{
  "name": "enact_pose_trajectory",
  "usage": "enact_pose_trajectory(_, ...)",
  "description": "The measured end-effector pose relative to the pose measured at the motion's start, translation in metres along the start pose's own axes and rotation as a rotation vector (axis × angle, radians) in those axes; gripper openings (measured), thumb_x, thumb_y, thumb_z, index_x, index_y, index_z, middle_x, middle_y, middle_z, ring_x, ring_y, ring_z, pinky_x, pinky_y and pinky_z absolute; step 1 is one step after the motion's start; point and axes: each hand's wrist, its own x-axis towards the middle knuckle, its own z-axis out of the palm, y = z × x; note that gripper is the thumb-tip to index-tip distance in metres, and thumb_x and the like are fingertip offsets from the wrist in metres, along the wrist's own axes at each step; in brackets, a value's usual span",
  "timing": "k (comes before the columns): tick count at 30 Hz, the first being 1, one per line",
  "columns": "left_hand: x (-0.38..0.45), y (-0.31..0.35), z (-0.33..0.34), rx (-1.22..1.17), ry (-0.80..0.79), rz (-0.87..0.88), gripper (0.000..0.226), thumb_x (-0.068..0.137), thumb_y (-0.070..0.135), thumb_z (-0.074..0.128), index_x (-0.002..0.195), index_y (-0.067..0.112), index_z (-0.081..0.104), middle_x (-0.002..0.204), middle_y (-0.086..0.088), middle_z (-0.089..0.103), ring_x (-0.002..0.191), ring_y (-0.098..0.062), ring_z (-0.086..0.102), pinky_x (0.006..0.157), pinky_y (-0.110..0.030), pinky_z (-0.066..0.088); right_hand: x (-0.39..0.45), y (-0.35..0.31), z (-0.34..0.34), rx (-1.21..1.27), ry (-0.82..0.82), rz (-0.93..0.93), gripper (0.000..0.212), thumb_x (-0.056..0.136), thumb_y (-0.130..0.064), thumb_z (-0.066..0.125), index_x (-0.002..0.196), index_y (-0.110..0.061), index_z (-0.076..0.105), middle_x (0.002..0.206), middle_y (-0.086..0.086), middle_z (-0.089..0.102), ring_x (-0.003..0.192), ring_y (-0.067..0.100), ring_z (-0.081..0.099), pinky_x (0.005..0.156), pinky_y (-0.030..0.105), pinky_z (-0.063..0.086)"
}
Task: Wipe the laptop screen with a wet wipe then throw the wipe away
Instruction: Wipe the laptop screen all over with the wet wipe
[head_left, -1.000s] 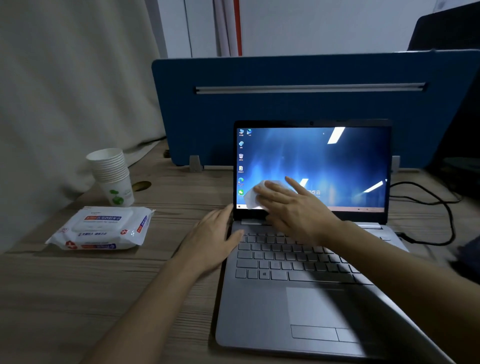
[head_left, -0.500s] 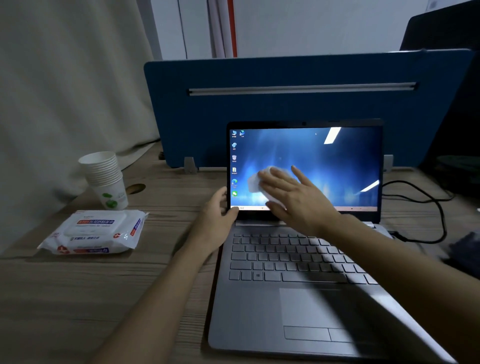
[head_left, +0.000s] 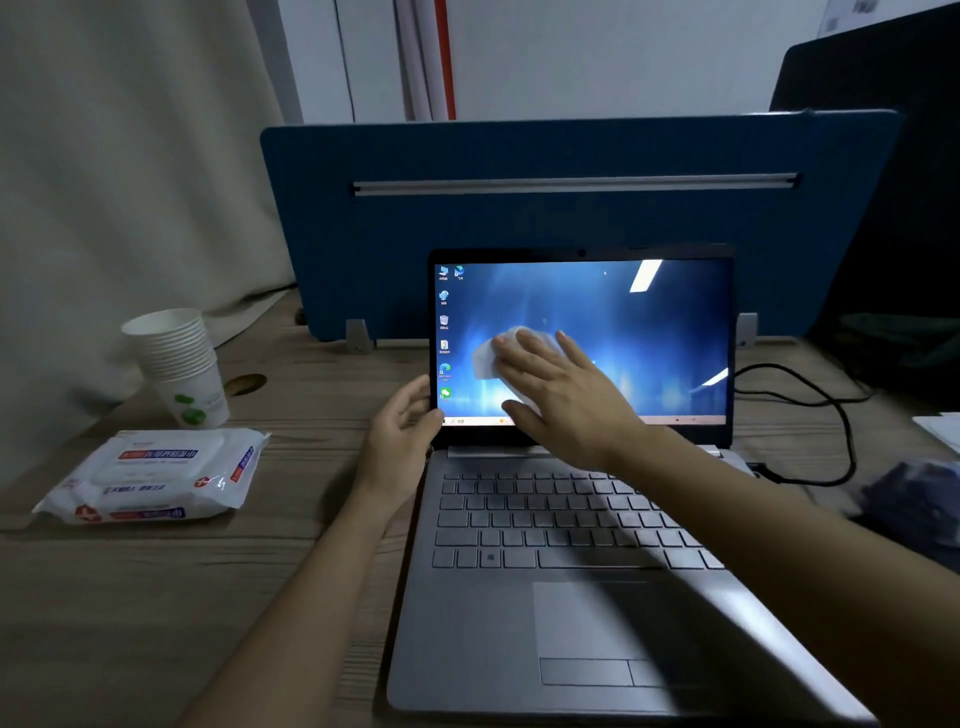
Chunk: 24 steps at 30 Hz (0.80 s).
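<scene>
Two hands are being used: the white wet wipe (head_left: 492, 357) is being pressed by the flat, open right hand (head_left: 563, 397) onto the lit blue laptop screen (head_left: 623, 332), whose left edge is being gripped by the left hand (head_left: 402, 434). Light, overlapping strokes are being advised.

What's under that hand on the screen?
A white wipe is pressed flat on the screen by the right hand. Only its left part shows; the rest is covered.
</scene>
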Motion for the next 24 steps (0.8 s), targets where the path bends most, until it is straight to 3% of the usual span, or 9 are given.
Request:
enact_pose_trajectory(4, -0.002, 0.002, -0.002, 0.011, -0.034, 0.037, 0.045, 0.092, -0.003, 0.056, 0.117, 0.034, 0.058, 0.107, 0.006, 0.071, 0.096, -0.006, 0.066, 0.089, -0.034, 0.051, -0.014, -0.011, 0.012, -0.023, -0.070, -0.101, 0.050, 0.096, -0.042, 0.035, 0.140, -0.020, 0.043, 0.159, -0.005, 0.024, 0.147, 0.017, 0.016, 0.120, 0.047, 0.008)
enact_pose_trajectory(8, -0.003, 0.000, -0.001, 0.031, -0.041, 0.055, 0.049, 0.091, -0.006, 0.056, 0.130, 0.024, 0.054, 0.118, -0.009, 0.069, 0.104, -0.014, 0.064, 0.099, -0.037, 0.048, -0.022, 0.008, 0.006, -0.073, -0.067, -0.102, 0.051, 0.096, -0.042, 0.034, 0.142, -0.021, 0.042, 0.159, -0.005, 0.026, 0.147, 0.016, 0.019, 0.119, 0.048, 0.008)
enact_pose_trajectory(12, -0.004, 0.001, -0.001, 0.039, -0.045, 0.048, 0.047, 0.092, -0.003, 0.056, 0.124, 0.032, 0.057, 0.113, 0.004, 0.071, 0.103, -0.011, 0.065, 0.100, -0.042, 0.048, -0.005, 0.024, -0.006, -0.040, 0.051, 0.060, 0.050, 0.096, -0.039, 0.036, 0.142, -0.020, 0.041, 0.159, -0.006, 0.024, 0.146, 0.020, 0.021, 0.118, 0.049, 0.009)
enact_pose_trajectory(15, -0.005, 0.003, 0.000, 0.043, -0.044, 0.048, 0.048, 0.091, -0.002, 0.056, 0.120, 0.036, 0.058, 0.115, 0.005, 0.071, 0.109, -0.013, 0.065, 0.103, -0.044, 0.047, 0.001, 0.007, 0.003, -0.015, 0.021, 0.023, 0.053, 0.097, -0.040, 0.037, 0.144, -0.017, 0.039, 0.160, -0.003, 0.021, 0.148, 0.022, 0.016, 0.118, 0.045, 0.007)
enact_pose_trajectory(20, -0.010, 0.005, -0.001, 0.047, -0.063, 0.056, 0.048, 0.080, 0.013, 0.057, 0.117, 0.043, 0.059, 0.112, 0.011, 0.072, 0.105, -0.004, 0.066, 0.093, -0.027, 0.049, -0.019, -0.009, 0.018, -0.054, -0.070, -0.165, 0.052, 0.095, -0.041, 0.038, 0.141, -0.016, 0.044, 0.158, 0.001, 0.028, 0.146, 0.022, 0.021, 0.119, 0.043, 0.011)
enact_pose_trajectory(22, -0.009, 0.004, -0.001, 0.046, -0.054, 0.053, 0.048, 0.080, 0.014, 0.058, 0.119, 0.042, 0.057, 0.110, 0.016, 0.071, 0.099, 0.004, 0.065, 0.089, -0.020, 0.047, -0.022, 0.004, 0.011, -0.087, -0.045, -0.141, 0.052, 0.094, -0.039, 0.038, 0.140, -0.015, 0.046, 0.156, 0.004, 0.031, 0.144, 0.024, 0.026, 0.118, 0.044, 0.012)
enact_pose_trajectory(24, -0.007, 0.001, -0.001, 0.067, -0.053, 0.047, 0.050, 0.081, 0.014, 0.060, 0.125, 0.037, 0.055, 0.117, 0.010, 0.068, 0.096, 0.007, 0.065, 0.088, -0.019, 0.046, -0.019, 0.019, 0.001, -0.133, 0.019, -0.037, 0.051, 0.094, -0.036, 0.042, 0.140, -0.014, 0.046, 0.156, 0.005, 0.033, 0.143, 0.026, 0.029, 0.118, 0.044, 0.010)
